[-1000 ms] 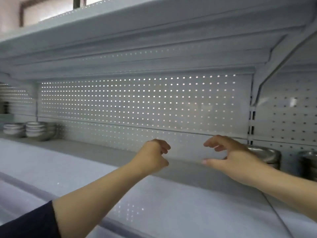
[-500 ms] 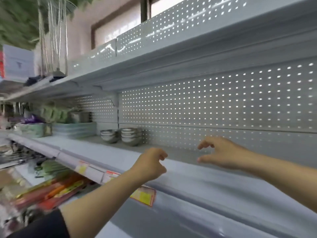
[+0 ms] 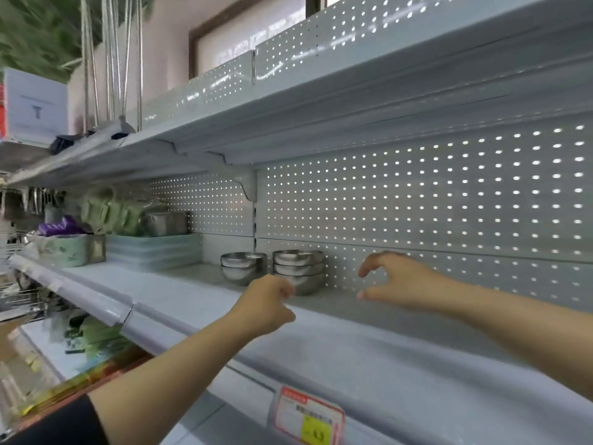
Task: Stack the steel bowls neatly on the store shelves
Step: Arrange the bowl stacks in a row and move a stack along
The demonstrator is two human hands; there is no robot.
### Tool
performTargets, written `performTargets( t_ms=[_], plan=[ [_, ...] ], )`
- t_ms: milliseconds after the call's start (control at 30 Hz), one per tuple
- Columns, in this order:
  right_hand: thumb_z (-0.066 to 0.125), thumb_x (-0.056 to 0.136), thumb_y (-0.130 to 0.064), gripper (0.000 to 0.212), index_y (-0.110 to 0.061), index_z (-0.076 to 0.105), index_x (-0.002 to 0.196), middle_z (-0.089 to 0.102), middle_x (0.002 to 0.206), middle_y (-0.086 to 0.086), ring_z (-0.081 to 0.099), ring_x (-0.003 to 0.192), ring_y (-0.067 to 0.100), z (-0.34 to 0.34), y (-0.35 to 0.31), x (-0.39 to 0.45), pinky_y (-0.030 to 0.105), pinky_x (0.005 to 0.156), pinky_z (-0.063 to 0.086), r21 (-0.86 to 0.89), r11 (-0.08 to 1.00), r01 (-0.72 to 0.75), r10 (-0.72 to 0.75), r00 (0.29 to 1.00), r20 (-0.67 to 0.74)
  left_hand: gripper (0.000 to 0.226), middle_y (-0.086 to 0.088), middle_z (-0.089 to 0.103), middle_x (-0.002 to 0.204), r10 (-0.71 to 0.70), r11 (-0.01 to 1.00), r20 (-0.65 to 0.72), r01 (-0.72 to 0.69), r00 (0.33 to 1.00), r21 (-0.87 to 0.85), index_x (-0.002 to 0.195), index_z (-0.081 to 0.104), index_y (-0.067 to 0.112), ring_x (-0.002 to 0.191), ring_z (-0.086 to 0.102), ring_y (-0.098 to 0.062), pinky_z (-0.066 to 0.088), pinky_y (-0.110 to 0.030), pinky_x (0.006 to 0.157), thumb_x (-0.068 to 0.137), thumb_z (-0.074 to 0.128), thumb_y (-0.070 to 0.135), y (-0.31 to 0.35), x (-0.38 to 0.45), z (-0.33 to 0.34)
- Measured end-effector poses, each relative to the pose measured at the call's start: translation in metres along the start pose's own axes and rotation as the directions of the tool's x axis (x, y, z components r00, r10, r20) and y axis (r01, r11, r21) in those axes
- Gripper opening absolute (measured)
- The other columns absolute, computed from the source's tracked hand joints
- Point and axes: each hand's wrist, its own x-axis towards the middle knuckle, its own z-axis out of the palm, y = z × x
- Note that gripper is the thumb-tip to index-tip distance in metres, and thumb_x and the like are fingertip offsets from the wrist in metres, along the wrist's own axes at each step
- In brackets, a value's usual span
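Two stacks of steel bowls stand at the back of the grey shelf [image 3: 369, 345]: a lower stack [image 3: 242, 266] on the left and a taller stack [image 3: 298, 268] beside it. My left hand [image 3: 266, 305] hovers just in front of the taller stack, fingers curled in a loose fist, holding nothing. To the right of the stacks my right hand [image 3: 398, 279] is over the shelf, thumb and fingers spread apart and empty. Neither hand touches a bowl.
Further left on the shelf are stacked clear plastic containers [image 3: 150, 252], a steel box [image 3: 163, 223] and green packets [image 3: 109, 213]. The perforated back panel [image 3: 433, 200] and an upper shelf [image 3: 321, 110] close in above. A price tag [image 3: 309, 419] hangs on the shelf's front edge.
The view has swung left, and the two bowl stacks now lie close to my hands. Both hands keep their shape and hold nothing.
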Motion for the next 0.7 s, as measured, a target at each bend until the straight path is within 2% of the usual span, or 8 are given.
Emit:
performTargets(
  t_ms=[167,267,367,433,500,567,600,700],
  plan=[
    [0.068,0.074,-0.041,0.033,-0.037,0.055,0.105,0.047,0.114,-0.010,0.049,0.105,0.012,0.025,0.000,0.068,0.026,0.078,0.039,0.010,1.000,-0.022,0.022,1.000,0.003,0.043,-0.002,0.058,0.128,-0.002,0.992,-0.006,0.003,1.000,0.123,0.124,0.058,0.014,0.117,0.055,-0.019,0.046,-0.026,0.093,0.081,0.060,0.011,-0.033,0.060,-0.003],
    [0.067,0.072,-0.043,0.031,-0.039,0.051,0.098,0.048,0.118,-0.007,0.050,0.096,0.012,0.045,0.002,0.103,0.027,0.074,0.039,0.043,0.999,-0.019,0.020,0.999,-0.025,0.026,-0.014,0.065,0.112,-0.010,0.945,0.068,-0.013,0.998,0.327,0.105,0.061,0.003,0.104,0.061,-0.029,0.049,-0.034,0.084,0.080,0.053,0.008,-0.047,0.096,-0.005],
    [0.068,0.069,-0.055,0.043,-0.042,0.047,0.104,0.042,0.119,-0.009,0.051,0.081,0.005,0.063,0.006,0.134,0.025,0.063,0.037,0.060,0.995,-0.074,0.077,0.996,-0.039,0.028,-0.009,0.065,0.107,-0.074,0.883,0.171,-0.015,0.982,0.468,0.110,0.060,0.006,0.102,0.061,-0.026,0.049,-0.027,0.075,0.085,0.055,0.017,-0.057,0.130,-0.005],
    [0.071,0.066,-0.058,0.066,-0.036,0.044,0.122,0.041,0.128,-0.004,0.053,0.088,0.012,0.073,0.008,0.153,0.027,0.067,0.037,0.103,0.988,-0.117,0.121,0.992,-0.034,0.025,-0.001,0.060,0.089,-0.125,0.912,0.196,0.035,0.973,0.409,0.106,0.060,0.011,0.087,0.058,-0.019,0.042,-0.017,0.058,0.084,0.060,0.024,-0.065,0.152,-0.002],
    [0.076,0.063,-0.055,0.087,-0.029,0.034,0.135,0.040,0.136,0.002,0.050,0.105,0.021,0.082,0.009,0.166,0.028,0.077,0.036,0.176,0.971,-0.159,0.167,0.985,-0.032,0.023,-0.003,0.060,0.092,-0.132,0.929,0.226,0.041,0.965,0.369,0.101,0.057,0.013,0.083,0.058,-0.018,0.032,-0.012,0.047,0.083,0.064,0.026,-0.071,0.167,0.000],
    [0.080,0.058,-0.056,0.100,-0.030,0.028,0.139,0.043,0.137,0.002,0.048,0.109,0.022,0.088,0.010,0.170,0.028,0.080,0.037,0.231,0.954,-0.191,0.199,0.980,-0.013,0.036,-0.007,0.063,0.110,-0.149,0.913,0.247,0.037,0.957,0.407,0.112,0.057,0.008,0.094,0.059,-0.020,0.034,-0.012,0.053,0.083,0.065,0.027,-0.080,0.178,0.003],
    [0.080,0.056,-0.057,0.101,-0.034,0.028,0.139,0.045,0.135,0.000,0.048,0.108,0.021,0.091,0.010,0.171,0.029,0.080,0.038,0.238,0.950,-0.202,0.208,0.978,0.000,0.036,-0.006,0.063,0.107,-0.138,0.916,0.236,0.033,0.962,0.400,0.111,0.058,0.009,0.091,0.056,-0.019,0.037,-0.015,0.061,0.081,0.067,0.026,-0.087,0.185,0.006],
    [0.081,0.054,-0.056,0.086,-0.041,0.040,0.129,0.052,0.116,-0.013,0.049,0.094,0.010,0.096,0.008,0.171,0.024,0.070,0.038,0.233,0.955,-0.182,0.183,0.983,0.017,0.015,0.002,0.055,0.070,-0.007,0.982,0.248,-0.041,0.969,0.187,0.078,0.051,0.017,0.073,0.050,-0.015,0.039,-0.020,0.062,0.081,0.066,0.013,-0.103,0.196,0.019]
  ],
)
